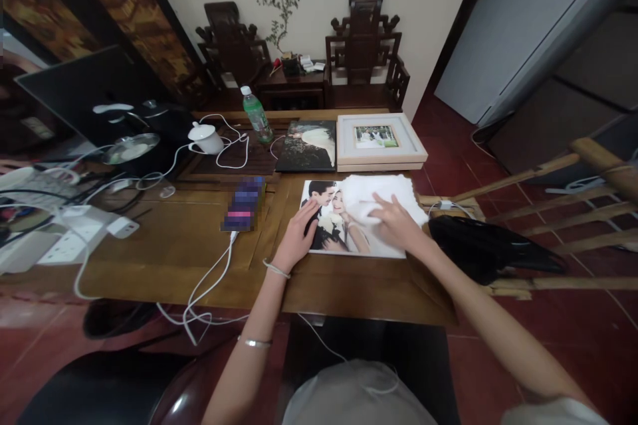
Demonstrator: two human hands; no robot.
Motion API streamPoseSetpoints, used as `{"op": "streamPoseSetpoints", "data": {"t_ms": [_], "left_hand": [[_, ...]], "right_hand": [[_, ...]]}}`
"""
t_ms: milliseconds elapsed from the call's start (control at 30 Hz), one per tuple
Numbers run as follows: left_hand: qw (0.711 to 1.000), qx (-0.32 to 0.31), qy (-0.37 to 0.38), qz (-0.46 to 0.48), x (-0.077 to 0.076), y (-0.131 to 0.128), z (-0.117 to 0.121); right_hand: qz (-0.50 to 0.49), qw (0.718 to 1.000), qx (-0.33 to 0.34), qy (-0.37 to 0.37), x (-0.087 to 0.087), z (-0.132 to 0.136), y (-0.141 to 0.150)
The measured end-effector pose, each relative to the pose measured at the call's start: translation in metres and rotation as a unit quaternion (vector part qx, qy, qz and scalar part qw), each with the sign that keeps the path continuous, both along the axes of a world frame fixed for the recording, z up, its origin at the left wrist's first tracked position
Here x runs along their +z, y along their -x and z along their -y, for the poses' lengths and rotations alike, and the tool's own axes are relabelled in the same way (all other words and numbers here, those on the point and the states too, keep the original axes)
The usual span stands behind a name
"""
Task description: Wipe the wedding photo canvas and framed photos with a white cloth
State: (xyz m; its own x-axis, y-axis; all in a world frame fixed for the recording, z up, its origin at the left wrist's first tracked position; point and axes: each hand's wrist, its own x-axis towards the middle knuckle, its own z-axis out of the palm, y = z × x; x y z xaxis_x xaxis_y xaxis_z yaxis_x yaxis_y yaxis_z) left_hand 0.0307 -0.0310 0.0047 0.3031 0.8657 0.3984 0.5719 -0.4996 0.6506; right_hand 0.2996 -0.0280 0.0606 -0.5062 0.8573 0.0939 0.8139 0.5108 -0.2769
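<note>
A photo panel [329, 232] showing a couple, one holding white flowers, lies flat on the wooden table in front of me. My left hand [298, 234] rests on the panel's left edge with its fingers stretched out. Over the panel's upper right part is spread a white cloth [399, 192], which hangs past its edge. My right hand [396, 220] presses on this cloth and has part of it bunched in the fingers; the thumb is partly hidden.
Behind the panel lie a dark photo panel [308, 146] and stacked pale wood frames [381, 161]. A green bottle [256, 116], a lidded white cup [207, 139], a plugged-in phone [244, 202] and a power strip [74, 236] stand leftward. Right is a black bag [483, 246].
</note>
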Motion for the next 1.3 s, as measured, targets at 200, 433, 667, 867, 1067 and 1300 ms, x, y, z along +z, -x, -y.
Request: {"op": "streamPoseSetpoints", "data": {"t_ms": [200, 433, 667, 867, 1067, 1300], "left_hand": [[1.0, 0.01, -0.003, 0.005, -0.001, -0.001, 0.001], [1.0, 0.016, 0.007, 0.001, 0.002, -0.003, 0.002], [1.0, 0.016, 0.007, 0.006, 0.003, -0.004, 0.005], [1.0, 0.006, 0.008, 0.005, 0.001, -0.002, 0.001], [1.0, 0.011, 0.008, 0.005, 0.0, -0.002, 0.0], [1.0, 0.014, 0.003, 0.008, 0.001, -0.004, 0.003]], "right_hand": [[0.006, 1.0, -0.03, -0.007, 0.001, -0.042, 0.002], [0.015, 0.999, 0.026, -0.04, -0.013, 0.067, 0.007], [0.007, 0.996, 0.092, 0.0, 0.003, 0.114, 0.007], [0.02, 0.999, 0.03, 0.023, 0.008, 0.019, -0.003], [0.013, 0.999, -0.042, -0.01, -0.003, -0.037, -0.009], [0.03, 0.998, 0.012, -0.057, -0.014, 0.067, 0.003]]}}
